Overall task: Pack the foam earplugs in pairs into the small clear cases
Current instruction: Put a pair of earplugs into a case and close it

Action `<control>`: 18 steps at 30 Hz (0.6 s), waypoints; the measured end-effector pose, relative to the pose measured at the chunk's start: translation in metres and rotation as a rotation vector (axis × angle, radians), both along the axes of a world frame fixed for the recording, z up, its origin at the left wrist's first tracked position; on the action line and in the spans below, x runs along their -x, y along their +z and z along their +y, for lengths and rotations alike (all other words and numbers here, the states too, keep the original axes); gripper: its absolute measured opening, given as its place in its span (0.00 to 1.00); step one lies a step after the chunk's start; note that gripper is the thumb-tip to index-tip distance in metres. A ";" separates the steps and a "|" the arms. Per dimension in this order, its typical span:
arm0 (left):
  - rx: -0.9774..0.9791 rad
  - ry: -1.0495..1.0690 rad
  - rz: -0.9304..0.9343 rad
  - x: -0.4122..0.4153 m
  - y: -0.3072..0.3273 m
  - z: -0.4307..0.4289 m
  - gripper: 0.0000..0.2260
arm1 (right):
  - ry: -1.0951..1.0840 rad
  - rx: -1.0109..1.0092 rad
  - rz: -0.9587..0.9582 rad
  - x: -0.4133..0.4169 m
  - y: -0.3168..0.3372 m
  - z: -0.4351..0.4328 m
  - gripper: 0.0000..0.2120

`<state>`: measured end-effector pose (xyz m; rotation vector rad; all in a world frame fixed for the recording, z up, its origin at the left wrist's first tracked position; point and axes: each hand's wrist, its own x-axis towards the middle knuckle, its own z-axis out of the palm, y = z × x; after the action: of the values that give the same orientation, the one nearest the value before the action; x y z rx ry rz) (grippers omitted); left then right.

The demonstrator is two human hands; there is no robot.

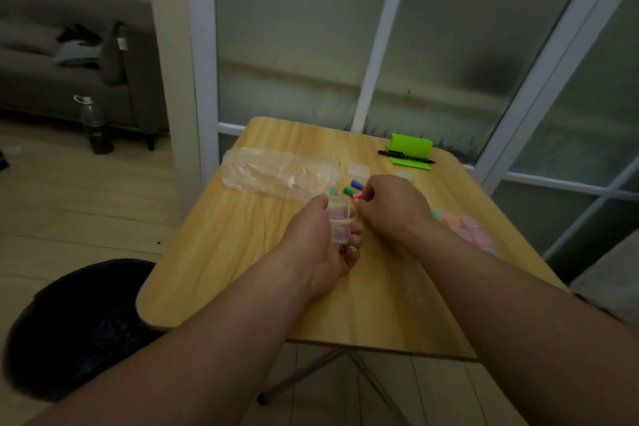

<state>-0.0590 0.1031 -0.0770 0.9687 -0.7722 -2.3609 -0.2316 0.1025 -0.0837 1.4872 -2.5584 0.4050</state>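
Note:
My left hand [316, 242] holds a small clear case [338, 221], hinged open, above the middle of the wooden table [242, 252]. Just to its right, my right hand [390, 206] pinches a pink foam earplug [358, 196] at the case's far edge. A blue earplug [357, 184], a green one [349, 190] and a teal one [333, 189] lie loose on the table behind the case. Another clear case [358, 170] rests closed farther back. A bag of pink and orange earplugs [465, 226] lies right of my right wrist, partly hidden by it.
A crumpled clear plastic bag [276, 175] lies at the table's back left. A green stand with a black pen [409, 154] sits at the back right. A black-lined bin [79, 325] stands on the floor left of the table. Glass doors rise behind.

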 end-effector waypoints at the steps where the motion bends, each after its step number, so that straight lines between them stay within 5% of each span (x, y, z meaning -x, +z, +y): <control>1: 0.001 -0.006 0.000 0.000 0.000 0.000 0.19 | -0.006 -0.009 -0.001 0.000 -0.001 0.000 0.09; 6: -0.011 -0.001 0.004 0.000 0.000 -0.001 0.22 | -0.005 0.046 -0.058 -0.005 0.001 0.004 0.09; 12: -0.011 0.019 0.043 0.000 -0.001 -0.003 0.24 | 0.179 0.372 -0.267 -0.031 0.030 0.056 0.03; 18: 0.044 -0.034 0.072 0.006 -0.003 0.004 0.28 | 0.363 0.335 -0.311 -0.053 0.023 0.086 0.03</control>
<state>-0.0653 0.1075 -0.0801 0.8543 -0.8153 -2.3830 -0.1786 0.1888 -0.0604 1.8681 -2.2558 1.1318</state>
